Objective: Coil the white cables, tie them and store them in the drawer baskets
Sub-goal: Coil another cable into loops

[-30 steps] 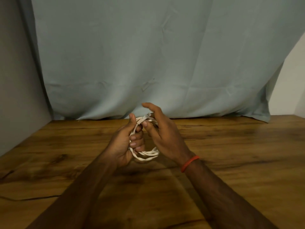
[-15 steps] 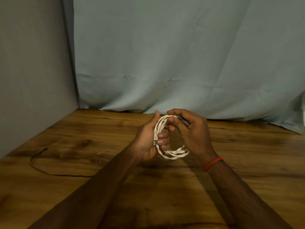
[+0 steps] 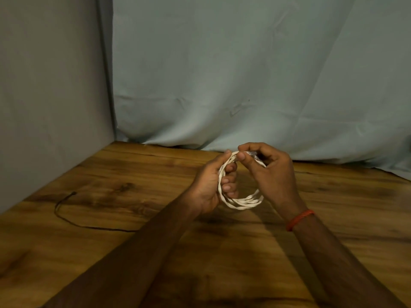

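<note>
The pale blue cloth [image 3: 244, 74] hangs across the back, and the wooden table [image 3: 333, 252] runs out beneath it. Near the table's far edge, a little right of centre, both hands meet on the white cable [image 3: 242, 202], which is wound into a loose ring of several turns and held clear of the wood.

Tying looks to be the step here. The free end wants passing round every turn and drawing snug, with a firm hold on the ring so no loop springs out.

The left hand [image 3: 211, 185] grips the ring's left side, fingers curled through it and thumb on top. The right hand [image 3: 273, 174] pinches the top of the ring between thumb and forefinger. Something small sits in that pinch, perhaps the cable's end, but it is too blurred to call.

A thin dark cord [image 3: 66, 216] lies by the table's left edge, and a red band [image 3: 299, 220] circles the right wrist. No drawer baskets are in view.
</note>
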Motion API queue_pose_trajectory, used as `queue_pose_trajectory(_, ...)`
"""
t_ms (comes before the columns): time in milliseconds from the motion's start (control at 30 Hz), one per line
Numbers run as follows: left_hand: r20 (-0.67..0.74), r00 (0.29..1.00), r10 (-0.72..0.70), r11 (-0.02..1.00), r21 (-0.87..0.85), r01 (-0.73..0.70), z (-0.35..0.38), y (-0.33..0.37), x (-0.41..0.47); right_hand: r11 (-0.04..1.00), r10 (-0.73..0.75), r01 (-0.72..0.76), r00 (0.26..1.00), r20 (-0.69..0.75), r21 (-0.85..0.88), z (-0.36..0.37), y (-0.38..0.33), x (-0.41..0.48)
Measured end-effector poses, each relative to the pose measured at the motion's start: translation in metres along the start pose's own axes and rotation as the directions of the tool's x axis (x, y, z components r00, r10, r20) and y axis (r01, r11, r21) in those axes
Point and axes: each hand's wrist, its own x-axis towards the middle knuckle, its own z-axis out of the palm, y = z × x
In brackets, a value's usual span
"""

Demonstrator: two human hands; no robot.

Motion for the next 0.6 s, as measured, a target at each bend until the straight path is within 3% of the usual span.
queue_pose_trajectory(400, -0.146, 0.979, 0.14, 0.971, 0.211, -0.107, 0.006, 0.007, -0.004, 0.993, 0.055, -0.047, 0.996, 0.074, -0.108, 0.006, -0.01, -0.001)
queue_pose_trajectory(500, -0.166, 0.967, 0.195, 0.951, 0.275, -0.144, 0.003, 0.008, -0.003, 0.959, 0.017, 0.004, 0.997, 0.074, -0.283, 0.01, -0.018, 0.002)
queue_pose_trajectory(600, -0.205, 0.951, 0.231, 0.944, 0.283, -0.168, 0.0, 0.011, -0.004, 0.848, -0.104, 0.133, 0.991, 0.086, -0.514, 0.019, -0.035, 0.011)
